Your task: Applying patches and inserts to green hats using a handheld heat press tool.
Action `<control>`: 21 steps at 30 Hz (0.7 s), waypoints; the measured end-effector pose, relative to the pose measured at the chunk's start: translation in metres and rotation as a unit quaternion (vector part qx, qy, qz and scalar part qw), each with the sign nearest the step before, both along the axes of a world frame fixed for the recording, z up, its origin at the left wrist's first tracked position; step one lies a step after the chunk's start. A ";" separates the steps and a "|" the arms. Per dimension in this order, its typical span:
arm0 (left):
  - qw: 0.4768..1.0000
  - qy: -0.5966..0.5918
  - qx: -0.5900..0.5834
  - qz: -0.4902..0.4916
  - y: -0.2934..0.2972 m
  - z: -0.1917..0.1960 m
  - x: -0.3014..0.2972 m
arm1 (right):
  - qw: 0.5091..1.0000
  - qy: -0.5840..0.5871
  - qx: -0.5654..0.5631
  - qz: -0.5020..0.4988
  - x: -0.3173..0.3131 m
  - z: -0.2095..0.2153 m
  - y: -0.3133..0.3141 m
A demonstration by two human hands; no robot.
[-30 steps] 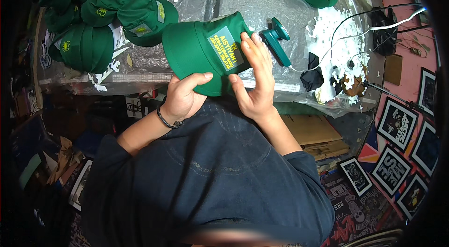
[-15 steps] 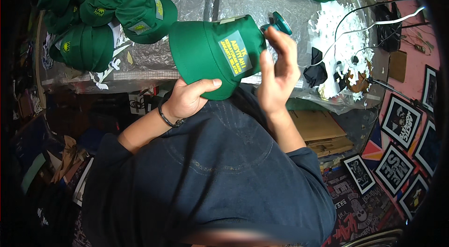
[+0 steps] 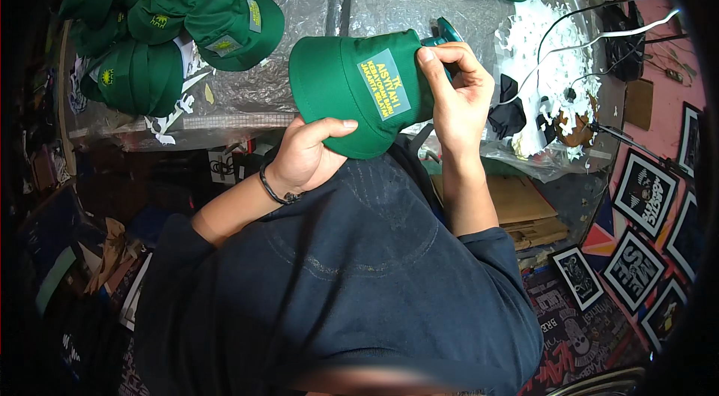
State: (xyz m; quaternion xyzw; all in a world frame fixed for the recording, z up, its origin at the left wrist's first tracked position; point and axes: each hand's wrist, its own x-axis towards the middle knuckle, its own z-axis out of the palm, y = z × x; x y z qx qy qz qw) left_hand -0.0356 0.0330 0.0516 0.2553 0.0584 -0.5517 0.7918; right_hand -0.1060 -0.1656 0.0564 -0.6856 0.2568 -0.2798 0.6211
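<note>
A green bucket hat with a grey patch of yellow lettering is held up in front of me, its crown to the right. My left hand grips the brim from below, thumb on top. At the crown's edge my right hand has thumb and forefinger pinched together on the hat; any small thing between the fingertips is hidden. Just behind those fingers shows a teal rounded object, partly covered, its kind unclear.
Several more green bucket hats are piled on the plastic-covered table at the left; others lie at the far edge. White paper scraps heap up on the right, beside a black cloth piece and hanging cables. Flattened cardboard sits below the table.
My right hand has gone from open fingers beside the crown to a pinch at its edge. The hat has shifted slightly right and turned, showing its patch more squarely; my left hand moved with it.
</note>
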 end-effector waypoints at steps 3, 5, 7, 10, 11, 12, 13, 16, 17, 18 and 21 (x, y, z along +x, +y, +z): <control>1.000 0.008 0.013 0.010 -0.004 0.003 0.000 | 1.000 0.000 0.009 -0.006 0.001 -0.002 0.000; 0.999 0.028 0.012 0.021 -0.004 0.002 0.001 | 1.000 -0.005 0.019 -0.007 0.002 -0.001 0.000; 1.000 0.007 0.007 0.014 -0.002 -0.002 0.000 | 1.000 -0.007 0.026 -0.001 0.002 0.000 0.000; 0.999 -0.017 -0.030 -0.008 0.000 -0.006 0.001 | 0.999 -0.010 0.043 0.005 0.001 0.001 0.001; 0.999 -0.017 -0.030 -0.008 0.000 -0.006 0.001 | 0.998 -0.013 0.054 0.006 0.001 0.002 0.001; 1.000 -0.023 -0.014 -0.013 0.000 -0.006 0.001 | 0.998 -0.013 0.054 0.006 0.001 0.001 0.001; 0.999 -0.029 0.002 -0.019 0.000 -0.006 0.001 | 0.998 -0.010 0.055 0.006 0.001 0.001 0.000; 1.000 0.004 -0.009 -0.015 -0.003 -0.001 0.003 | 0.999 -0.005 0.053 0.005 0.001 0.000 0.000; 1.000 0.005 -0.009 -0.015 -0.003 -0.002 0.003 | 0.999 -0.003 0.050 0.004 0.001 0.000 0.000; 1.000 0.018 -0.013 -0.016 -0.003 -0.002 0.004 | 0.999 -0.003 0.050 0.004 0.001 -0.001 0.000; 0.998 0.050 -0.025 -0.013 -0.004 -0.001 0.005 | 0.999 -0.003 0.054 0.002 0.002 -0.004 -0.001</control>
